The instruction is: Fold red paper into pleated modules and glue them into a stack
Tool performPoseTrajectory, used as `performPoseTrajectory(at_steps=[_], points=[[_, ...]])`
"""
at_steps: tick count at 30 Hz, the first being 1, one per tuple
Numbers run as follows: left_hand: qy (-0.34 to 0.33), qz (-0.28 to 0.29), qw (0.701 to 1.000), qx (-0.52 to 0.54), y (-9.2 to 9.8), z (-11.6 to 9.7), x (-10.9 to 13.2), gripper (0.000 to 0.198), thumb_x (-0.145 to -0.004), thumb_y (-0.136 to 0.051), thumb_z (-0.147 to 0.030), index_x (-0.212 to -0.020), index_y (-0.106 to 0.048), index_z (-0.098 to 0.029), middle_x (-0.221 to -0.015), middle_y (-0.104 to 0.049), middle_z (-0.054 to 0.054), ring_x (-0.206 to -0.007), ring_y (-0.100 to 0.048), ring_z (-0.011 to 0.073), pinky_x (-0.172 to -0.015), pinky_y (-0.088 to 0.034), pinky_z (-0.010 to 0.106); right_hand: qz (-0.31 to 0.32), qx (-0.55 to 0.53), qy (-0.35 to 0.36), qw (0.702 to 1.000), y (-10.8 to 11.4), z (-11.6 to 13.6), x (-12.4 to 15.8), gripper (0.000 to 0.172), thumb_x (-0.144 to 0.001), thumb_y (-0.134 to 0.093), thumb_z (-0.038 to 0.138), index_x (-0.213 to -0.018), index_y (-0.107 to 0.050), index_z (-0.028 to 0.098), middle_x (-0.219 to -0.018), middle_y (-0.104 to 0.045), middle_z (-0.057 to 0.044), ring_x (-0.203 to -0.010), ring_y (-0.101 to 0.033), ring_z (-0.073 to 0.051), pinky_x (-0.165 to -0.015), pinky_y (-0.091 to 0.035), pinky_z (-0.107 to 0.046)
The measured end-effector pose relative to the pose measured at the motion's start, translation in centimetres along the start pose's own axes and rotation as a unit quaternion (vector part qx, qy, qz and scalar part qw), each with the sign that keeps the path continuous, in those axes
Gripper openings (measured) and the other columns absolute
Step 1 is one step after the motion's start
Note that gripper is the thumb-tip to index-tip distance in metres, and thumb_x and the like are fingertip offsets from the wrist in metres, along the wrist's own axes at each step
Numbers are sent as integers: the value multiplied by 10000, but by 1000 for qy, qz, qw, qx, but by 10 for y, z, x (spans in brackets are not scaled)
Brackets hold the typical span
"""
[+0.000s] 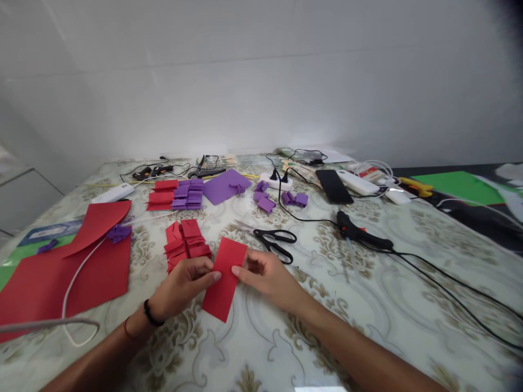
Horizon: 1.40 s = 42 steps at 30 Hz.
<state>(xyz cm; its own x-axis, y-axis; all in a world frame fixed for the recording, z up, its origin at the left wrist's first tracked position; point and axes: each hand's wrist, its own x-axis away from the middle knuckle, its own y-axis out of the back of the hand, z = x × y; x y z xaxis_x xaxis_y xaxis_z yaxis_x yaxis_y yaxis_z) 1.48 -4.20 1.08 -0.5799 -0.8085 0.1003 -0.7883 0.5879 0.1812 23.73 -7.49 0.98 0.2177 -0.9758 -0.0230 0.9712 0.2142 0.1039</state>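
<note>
Between my two hands I hold a flat rectangle of red paper (224,283), tilted above the table. My left hand (186,286) pinches its left edge, thumb on the front face. The right edge is pinched by my right hand (265,277), also thumb in front; the fingers behind the paper are partly hidden. Folded red paper pieces (186,239) lie in rows just beyond my left hand. Black-handled scissors (273,238) rest past my right hand, blades pointing left. Farther back are folded purple pieces (188,194) beside more folded red ones (161,196).
Large red sheets (98,272) and a white cable (69,294) lie at left. A glue gun (363,233) with a trailing cord rests at right. Behind are a purple sheet (224,186), a power strip (278,181), a phone (334,186) and a white power bank (357,183).
</note>
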Motion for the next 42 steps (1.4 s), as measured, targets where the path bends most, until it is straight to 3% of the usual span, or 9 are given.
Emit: performPoseTrajectory(at_steps=[6,12,19,22,25,27,30,35,42], points=[[-1,-13,1000,-3,1,3,2,364,-948,-637,-511,-814,-600,-174,-620,-475,-57,-547,-372,93,-519,-276,215,25,38,-9,999,-5,-4,2,373,-812,-746,470,-661,-560,183,-646,-537,22,-611,-454,-126,-583,-383,-256],[-2,-14,1000,0,-1,3,2,369,-962,-607,-532,-838,-589,-185,-722,-594,-15,-611,-496,125,-585,-407,234,27,42,-5,999,-3,-6,0,338,-826,-731,428,-661,-573,180,-642,-543,24,-616,-468,-127,-583,-400,-251],[-13,-23,999,20,-2,5,2,322,-978,-599,-496,-906,-593,-182,-796,-644,-1,-664,-568,135,-614,-457,236,43,73,-28,996,-3,-7,1,300,-826,-726,390,-662,-610,168,-650,-608,2,-618,-537,-143,-600,-431,-270],[-24,-30,998,-43,-1,4,3,297,-995,-569,-456,-902,-617,-178,-771,-642,-5,-642,-558,130,-583,-439,223,5,58,2,998,0,-6,0,213,-851,-713,372,-909,-677,170,-802,-684,-18,-730,-621,-171,-688,-500,-285],[-50,-27,981,-187,-1,0,3,264,-992,-560,-362,-840,-662,-172,-729,-631,-10,-631,-537,124,-576,-408,217,-52,74,58,994,4,-1,-1,310,-852,-716,307,-1137,-645,208,-987,-707,-34,-886,-657,-194,-821,-527,-319],[-74,-7,964,-256,-3,-1,3,238,-977,-566,-299,-822,-692,-171,-719,-648,-11,-629,-539,121,-592,-408,219,-58,111,93,988,6,2,-1,235,-838,-720,252,-1066,-675,217,-990,-709,-35,-907,-654,-199,-855,-514,-328],[-93,1,957,-276,-5,-1,3,195,-964,-581,-270,-879,-734,-182,-757,-713,-5,-641,-588,128,-612,-438,222,-23,144,114,983,5,4,-1,32,-847,-690,183,-847,-706,211,-873,-705,-21,-843,-643,-189,-803,-488,-308],[-96,-35,957,-272,-1,-7,4,180,-970,-602,-294,-935,-753,-203,-866,-782,10,-784,-702,170,-746,-515,252,-24,151,90,984,1,5,-1,104,-824,-663,129,-747,-681,196,-772,-662,-4,-731,-597,-160,-690,-459,-272],[-143,-25,950,-277,-4,-7,7,163,-975,-598,-238,-946,-755,-207,-881,-792,18,-785,-722,164,-749,-525,250,-12,193,142,971,0,1,1,123,-806,-652,73,-780,-667,193,-813,-651,-8,-753,-610,-162,-702,-458,-278]])
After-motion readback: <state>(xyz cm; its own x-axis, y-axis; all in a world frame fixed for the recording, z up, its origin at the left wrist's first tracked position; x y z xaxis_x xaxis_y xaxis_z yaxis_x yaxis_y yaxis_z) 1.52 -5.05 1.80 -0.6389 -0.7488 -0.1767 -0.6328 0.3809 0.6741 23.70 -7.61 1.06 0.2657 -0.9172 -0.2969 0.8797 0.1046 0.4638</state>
